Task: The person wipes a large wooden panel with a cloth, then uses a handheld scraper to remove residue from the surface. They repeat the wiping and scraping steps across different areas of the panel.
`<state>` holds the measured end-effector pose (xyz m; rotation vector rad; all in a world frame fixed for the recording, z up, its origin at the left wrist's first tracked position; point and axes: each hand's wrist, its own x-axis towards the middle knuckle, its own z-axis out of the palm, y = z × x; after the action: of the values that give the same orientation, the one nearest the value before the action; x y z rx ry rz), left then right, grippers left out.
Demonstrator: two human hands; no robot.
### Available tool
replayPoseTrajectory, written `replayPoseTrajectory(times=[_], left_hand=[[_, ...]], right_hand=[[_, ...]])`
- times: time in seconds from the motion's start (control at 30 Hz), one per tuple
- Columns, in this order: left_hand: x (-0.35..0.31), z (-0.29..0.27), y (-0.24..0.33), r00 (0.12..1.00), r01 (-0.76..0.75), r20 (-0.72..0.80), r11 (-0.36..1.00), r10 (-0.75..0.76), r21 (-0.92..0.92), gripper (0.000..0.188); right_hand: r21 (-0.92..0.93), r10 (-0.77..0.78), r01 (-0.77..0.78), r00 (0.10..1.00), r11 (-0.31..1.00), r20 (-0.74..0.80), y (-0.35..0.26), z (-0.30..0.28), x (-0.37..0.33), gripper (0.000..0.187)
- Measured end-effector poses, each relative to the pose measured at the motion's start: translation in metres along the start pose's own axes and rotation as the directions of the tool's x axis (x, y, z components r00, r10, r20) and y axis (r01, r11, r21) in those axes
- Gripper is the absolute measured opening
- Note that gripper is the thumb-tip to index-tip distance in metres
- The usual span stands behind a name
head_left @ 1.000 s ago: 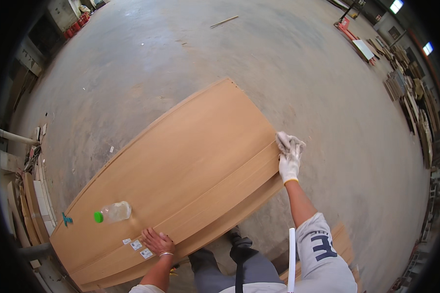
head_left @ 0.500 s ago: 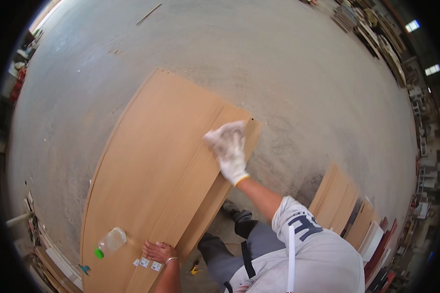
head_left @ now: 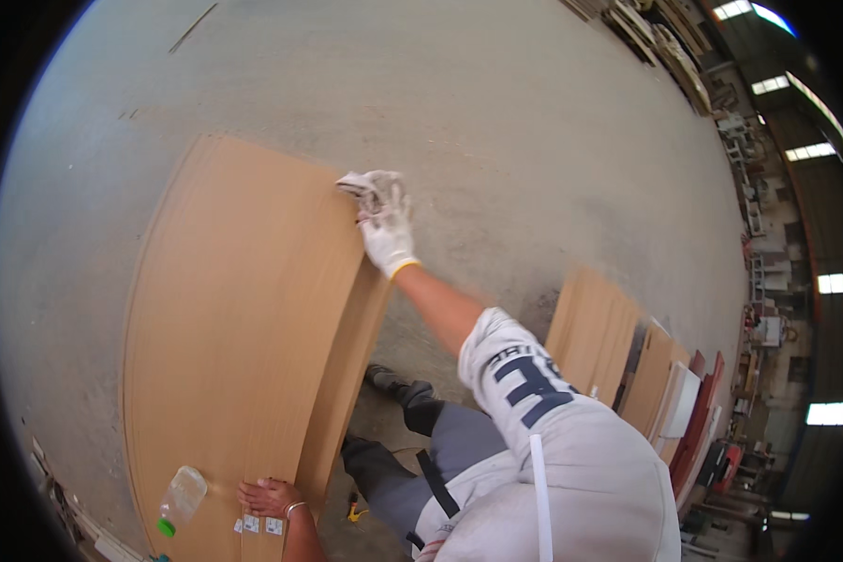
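Through the head camera, I see a large wooden board (head_left: 234,290) spreading ahead and to the person's left. The bare left hand (head_left: 269,497) rests palm down near its right edge, beside small white labels (head_left: 251,524), gripping nothing. The gloved right hand (head_left: 388,228) is at the board's far right corner with a grey-white cloth (head_left: 370,184); I cannot tell whether its fingers clamp it. I judge that the cloth could snag on that corner, and a hard push there could shift the board. A jolt could send the clear bottle (head_left: 185,491) sliding or rolling off. Its green cap (head_left: 166,527) is on; I cannot make out what, if anything, is inside.
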<state>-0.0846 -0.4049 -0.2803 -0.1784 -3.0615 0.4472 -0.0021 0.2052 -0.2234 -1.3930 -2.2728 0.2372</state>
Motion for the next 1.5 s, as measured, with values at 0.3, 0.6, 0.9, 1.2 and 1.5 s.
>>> replayPoseTrajectory(times=[0.3,0.6,0.9,1.2,1.5], left_hand=[[0.036,-0.008,-0.032,0.997,0.058,-0.052,0.994,-0.054,0.094,0.054],[0.044,0.001,-0.045,0.996,0.077,-0.055,0.986,-0.069,0.150,0.056],[0.037,-0.001,-0.036,0.998,0.051,-0.038,0.993,-0.047,0.105,0.057],[0.024,0.011,-0.029,0.999,0.036,0.018,0.996,-0.037,0.085,0.057],[0.034,0.004,-0.039,0.995,0.056,0.064,0.977,-0.071,0.206,0.055]], right_hand=[[0.033,-0.412,0.471,0.732,0.882,0.542,-0.107,-0.053,-0.114,0.071],[0.131,-0.358,0.341,0.780,0.931,0.514,-0.122,-0.040,-0.154,0.070],[0.133,-0.081,0.044,0.952,0.990,0.295,-0.103,-0.025,-0.086,0.066],[0.099,-0.081,0.072,0.993,0.992,0.091,-0.029,-0.002,-0.009,0.071],[-0.062,-0.304,0.359,0.859,0.931,0.413,-0.056,-0.029,-0.058,0.066]])
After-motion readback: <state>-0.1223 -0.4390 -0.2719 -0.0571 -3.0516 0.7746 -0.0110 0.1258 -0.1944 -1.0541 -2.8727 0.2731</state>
